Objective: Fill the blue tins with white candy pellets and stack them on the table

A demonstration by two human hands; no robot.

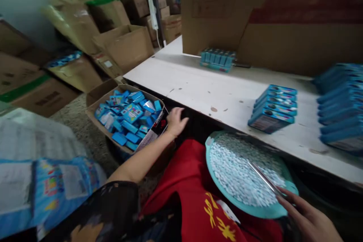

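My left hand (176,121) is by the near corner of a carton (95,115) full of small blue boxes (132,113); its fingers are apart and nothing shows in them. In my right hand (307,211) is a slim metal tool (263,177), its far end over a teal basin (211,159). Small pale pellets (241,174) fill the basin, which sits by my lap under the table edge. The kind of tool cannot be made out.
On the white table (193,87) stand a row of blue packs (273,107), a larger blue stack (343,109) and a clear tray of small blue boxes (217,59). A large carton (215,15) stands behind them. Plastic-wrapped packs (62,181) lie at the left.
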